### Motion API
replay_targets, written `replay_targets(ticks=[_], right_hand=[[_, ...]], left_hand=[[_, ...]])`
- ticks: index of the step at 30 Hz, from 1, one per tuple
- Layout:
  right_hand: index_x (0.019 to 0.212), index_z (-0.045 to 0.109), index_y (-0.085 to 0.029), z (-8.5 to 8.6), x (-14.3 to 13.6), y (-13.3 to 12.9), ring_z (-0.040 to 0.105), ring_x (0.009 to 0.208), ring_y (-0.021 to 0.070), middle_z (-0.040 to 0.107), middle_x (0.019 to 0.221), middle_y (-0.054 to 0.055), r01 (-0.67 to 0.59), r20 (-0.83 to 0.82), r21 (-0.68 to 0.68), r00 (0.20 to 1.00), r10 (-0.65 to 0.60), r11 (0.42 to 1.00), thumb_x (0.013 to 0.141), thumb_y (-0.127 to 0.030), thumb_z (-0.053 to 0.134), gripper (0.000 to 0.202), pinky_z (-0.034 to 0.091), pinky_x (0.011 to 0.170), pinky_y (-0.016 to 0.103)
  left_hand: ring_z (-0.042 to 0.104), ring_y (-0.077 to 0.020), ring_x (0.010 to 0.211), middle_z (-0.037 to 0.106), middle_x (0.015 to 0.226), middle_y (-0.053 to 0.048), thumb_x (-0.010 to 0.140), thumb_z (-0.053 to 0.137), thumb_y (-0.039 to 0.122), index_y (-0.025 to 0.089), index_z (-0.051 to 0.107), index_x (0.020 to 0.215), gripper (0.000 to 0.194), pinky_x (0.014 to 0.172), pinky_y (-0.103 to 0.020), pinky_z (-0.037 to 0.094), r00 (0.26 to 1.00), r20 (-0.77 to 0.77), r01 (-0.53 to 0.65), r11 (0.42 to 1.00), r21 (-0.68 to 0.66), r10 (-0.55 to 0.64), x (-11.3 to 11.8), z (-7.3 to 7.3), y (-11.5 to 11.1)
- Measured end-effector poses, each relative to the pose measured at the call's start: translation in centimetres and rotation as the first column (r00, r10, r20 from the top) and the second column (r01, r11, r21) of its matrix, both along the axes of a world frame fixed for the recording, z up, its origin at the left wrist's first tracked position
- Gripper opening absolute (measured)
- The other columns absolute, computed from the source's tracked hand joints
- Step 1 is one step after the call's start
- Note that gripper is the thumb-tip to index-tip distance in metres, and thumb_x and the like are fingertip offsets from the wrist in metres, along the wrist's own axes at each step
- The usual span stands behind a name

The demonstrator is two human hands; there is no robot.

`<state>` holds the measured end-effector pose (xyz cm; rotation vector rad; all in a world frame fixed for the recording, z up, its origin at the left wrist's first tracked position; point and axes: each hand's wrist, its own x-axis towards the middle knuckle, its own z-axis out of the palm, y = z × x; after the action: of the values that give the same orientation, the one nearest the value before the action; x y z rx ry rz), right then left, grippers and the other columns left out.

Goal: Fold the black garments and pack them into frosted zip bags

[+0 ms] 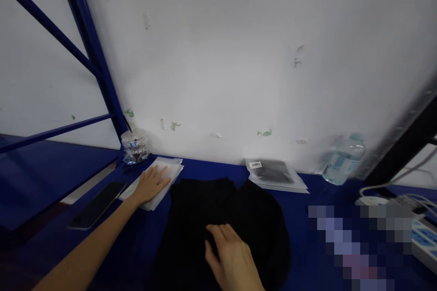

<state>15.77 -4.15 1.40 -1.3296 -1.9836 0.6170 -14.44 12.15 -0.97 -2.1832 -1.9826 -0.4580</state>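
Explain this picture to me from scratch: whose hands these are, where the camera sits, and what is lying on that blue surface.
There is no machine here. A camera worn on a person's head looks down at their own two bare hands over a blue table by a white wall. The left hand lies flat on a stack of clear plastic bags. The right hand rests on a black garment; neither hand grips anything. Also there: a dark phone, a small plastic cup, bagged dark items, a water bottle and a power strip. One patch at the right is blurred out.
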Motion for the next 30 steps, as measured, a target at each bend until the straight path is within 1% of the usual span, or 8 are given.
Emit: replay_targets(ticks=[5, 7, 11, 15, 18, 20, 24, 30], right_hand=[[0.096, 0.063, -0.02, 2.0, 3.0, 2.1, 0.065, 0.081, 0.0227, 0.068, 0.088, 0.006, 0.158, -0.408, -0.22, 0.882, -0.238, 0.963, 0.08, -0.04, 0.057, 0.026, 0.057, 0.067, 0.033], [0.093, 0.061, -0.019, 2.1, 4.8, 3.3, 0.064, 0.077, 0.0217, 0.066, 0.082, 0.004, 0.175, -0.52, -0.329, 0.787, -0.333, 0.928, 0.075, -0.047, 0.06, 0.033, 0.058, 0.056, 0.031], [0.107, 0.051, -0.018, 0.8, 8.1, 4.7, 0.064, 0.084, 0.0225, 0.065, 0.088, 0.005, 0.187, -0.572, -0.438, 0.697, -0.433, 0.879, 0.077, -0.048, 0.058, 0.043, 0.059, 0.065, 0.035], [0.12, 0.048, -0.02, -0.4, 9.3, 4.3, 0.059, 0.102, 0.0289, 0.061, 0.111, 0.012, 0.392, -0.235, -0.194, 0.871, -0.431, 0.899, 0.077, -0.052, 0.056, 0.054, 0.05, 0.085, 0.048], [0.123, 0.052, -0.026, -0.5, 8.7, 3.8, 0.04, 0.126, 0.0329, 0.049, 0.133, 0.009, 0.255, 0.046, 0.107, 0.964, -0.261, 0.961, 0.068, -0.047, 0.069, 0.062, 0.035, 0.101, 0.051], [0.117, 0.057, -0.029, -0.2, 8.2, 3.8, 0.038, 0.128, 0.0327, 0.049, 0.135, 0.007, 0.117, 0.157, 0.14, 0.978, -0.139, 0.983, 0.068, -0.035, 0.071, 0.052, 0.034, 0.101, 0.05], [0.1, 0.063, -0.024, 1.4, 8.6, 4.7, 0.061, 0.099, 0.0251, 0.067, 0.104, 0.007, 0.191, -0.013, 0.098, 0.982, -0.191, 0.977, 0.083, -0.024, 0.05, 0.022, 0.045, 0.087, 0.038], [0.087, 0.059, -0.022, 1.2, 13.5, 5.2, 0.066, 0.07, 0.0241, 0.069, 0.081, 0.006, 0.395, -0.273, -0.218, 0.853, -0.445, 0.892, 0.079, -0.049, 0.052, 0.029, 0.052, 0.057, 0.032]], left_hand=[[0.056, -0.0233, 0.106, 0.066, 0.107, -0.007, 0.093, 0.032, 0.042, 0.02, 0.063, 0.104, 0.04, 0.093, -0.034, 0.037, 0.99, 0.108, 0.085, 0.996, 0.019, -0.086, 5.6, 2.9, -5.2], [0.06, -0.021, 0.085, 0.068, 0.085, -0.004, 0.089, 0.038, 0.05, 0.02, 0.066, 0.085, 0.04, 0.079, -0.03, 0.042, 0.952, 0.231, 0.228, 0.969, -0.093, -0.202, 8.3, 2.9, -8.1], [0.058, -0.0251, 0.082, 0.065, 0.079, -0.005, 0.079, 0.052, 0.054, 0.019, 0.063, 0.078, 0.037, 0.074, -0.034, 0.041, 0.892, 0.429, 0.283, 0.915, -0.286, -0.142, 11.2, 2.1, -11.5], [0.056, -0.0286, 0.094, 0.063, 0.089, -0.006, 0.075, 0.058, 0.047, 0.02, 0.062, 0.085, 0.029, 0.082, -0.036, 0.038, 0.869, 0.482, 0.296, 0.894, -0.335, -0.108, 11.3, 2.4, -11.8], [0.058, -0.0227, 0.08, 0.06, 0.08, -0.001, 0.08, 0.052, 0.042, 0.021, 0.057, 0.082, 0.021, 0.072, -0.03, 0.039, 0.819, 0.559, 0.374, 0.858, -0.353, -0.127, 11.4, 3.2, -11.7], [0.056, -0.0191, 0.074, 0.058, 0.075, 0.003, 0.082, 0.05, 0.039, 0.022, 0.053, 0.084, 0.018, 0.066, -0.026, 0.038, 0.78, 0.612, 0.408, 0.85, -0.334, -0.134, 11.5, 3.6, -11.7], [0.055, -0.0171, 0.073, 0.055, 0.073, 0.004, 0.083, 0.048, 0.039, 0.023, 0.051, 0.097, 0.022, 0.069, -0.026, 0.04, 0.711, 0.693, 0.364, 0.907, -0.212, -0.123, 10.5, 4.2, -10.4], [0.061, -0.0208, 0.081, 0.063, 0.08, 0.001, 0.082, 0.048, 0.046, 0.022, 0.058, 0.093, 0.029, 0.073, -0.029, 0.046, 0.655, 0.743, 0.399, 0.898, -0.185, -0.138, 6.7, 4.3, -7.6]])
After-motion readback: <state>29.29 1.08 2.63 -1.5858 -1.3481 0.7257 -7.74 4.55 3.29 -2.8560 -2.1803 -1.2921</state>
